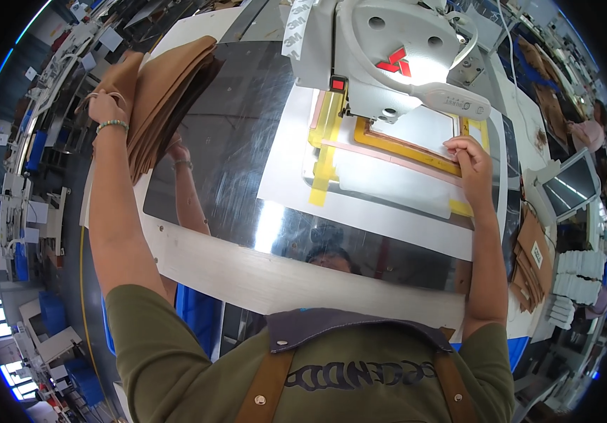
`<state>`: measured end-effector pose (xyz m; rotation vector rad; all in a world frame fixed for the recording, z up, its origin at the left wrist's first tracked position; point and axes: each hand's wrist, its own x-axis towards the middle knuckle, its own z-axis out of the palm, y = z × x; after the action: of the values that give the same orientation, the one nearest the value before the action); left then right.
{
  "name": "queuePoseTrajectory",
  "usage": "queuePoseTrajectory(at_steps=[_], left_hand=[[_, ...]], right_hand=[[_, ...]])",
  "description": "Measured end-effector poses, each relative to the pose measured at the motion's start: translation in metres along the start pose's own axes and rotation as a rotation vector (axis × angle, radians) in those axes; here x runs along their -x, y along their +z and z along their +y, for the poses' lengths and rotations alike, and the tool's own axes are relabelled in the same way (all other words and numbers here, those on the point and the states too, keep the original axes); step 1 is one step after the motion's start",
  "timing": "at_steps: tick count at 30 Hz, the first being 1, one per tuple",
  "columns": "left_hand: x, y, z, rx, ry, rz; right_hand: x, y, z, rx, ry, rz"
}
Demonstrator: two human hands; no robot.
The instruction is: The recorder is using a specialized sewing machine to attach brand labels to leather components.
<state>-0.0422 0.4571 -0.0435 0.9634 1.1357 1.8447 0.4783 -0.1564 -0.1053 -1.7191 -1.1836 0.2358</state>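
Note:
At the far left, my left hand (108, 108) is closed on the edge of a brown leather-like panel (125, 76) at the outer side of a fanned stack of brown panels (169, 77). On the right, my right hand (470, 156) has bent fingers, pressed together at the inner right corner of a yellow-edged frame (409, 156). Whatever its fingertips hold, if anything, is too small to make out. The frame lies under the head of a white sewing machine (388, 42). Beneath it is a clear template plate (381, 180) with yellow tape, on a white sheet (282, 176).
A shiny metal plate (208, 155) covers the table and mirrors my arm. A pale metal strip (303, 282) runs along its near edge. More brown pieces (531, 257) lie at the right, by a tilted screen (568, 187) and stacked white bundles (575, 282).

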Motion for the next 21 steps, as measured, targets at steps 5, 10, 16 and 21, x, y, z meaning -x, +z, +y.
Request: queuePoseTrajectory(at_steps=[5, 10, 16, 21], left_hand=[[0.091, 0.035, 0.061, -0.672, 0.736, -0.135], [0.2, 0.005, 0.087, -1.092, 1.412, -1.096], [0.3, -0.048, 0.031, -0.956, 1.018, -1.379], [0.32, -0.043, 0.034, -0.827, 0.915, -1.26]], right_hand=[[0.008, -0.012, -0.007, 0.006, 0.048, 0.055], [0.006, -0.005, -0.041, 0.002, -0.016, -0.06], [0.011, 0.027, -0.094, 0.094, -0.222, -0.408], [0.02, 0.084, -0.132, 0.164, -0.456, -0.585]])
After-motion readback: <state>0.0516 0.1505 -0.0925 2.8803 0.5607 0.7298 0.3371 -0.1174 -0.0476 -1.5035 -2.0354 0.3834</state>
